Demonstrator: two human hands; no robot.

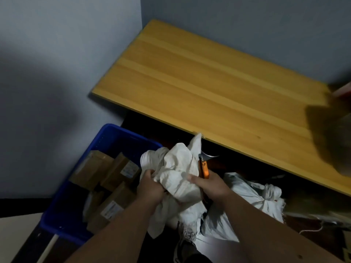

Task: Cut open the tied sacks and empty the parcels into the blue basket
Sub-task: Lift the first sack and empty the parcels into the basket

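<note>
Grey wall [47,54] at far left, shadowed lower down. Blue basket [62,211] on the floor below it, loaded with brown cardboard parcels [114,186] lying at mixed angles, some with white labels showing. Left hand [152,188] just right of the basket's near side, fingers [147,173] curled into the crumpled white sack [178,179], bunching the cloth. Sack held up between both hands, above the basket's right rim and the floor, its loose end hanging down between the forearms; no parcel seen inside it, though folds hide much. Right hand [210,186] against the sack's right side, thumb pressed flat on the cloth, remaining fingers wrapped round the orange handle of a cutter [204,168], curved metal blade poking up past the sack toward the counter edge. Wooden counter [209,82] stretching from upper middle to the right edge, set against the wall. Second white sack [252,202] on the dark floor right of the right hand, just beside the wrist, neck knotted shut. Shoe [187,242] low in the middle, partly under the hanging cloth. White string [313,229] on the floor further right. Blurred dark shape [332,133] on the counter at the far right edge, too smeared to identify.
</note>
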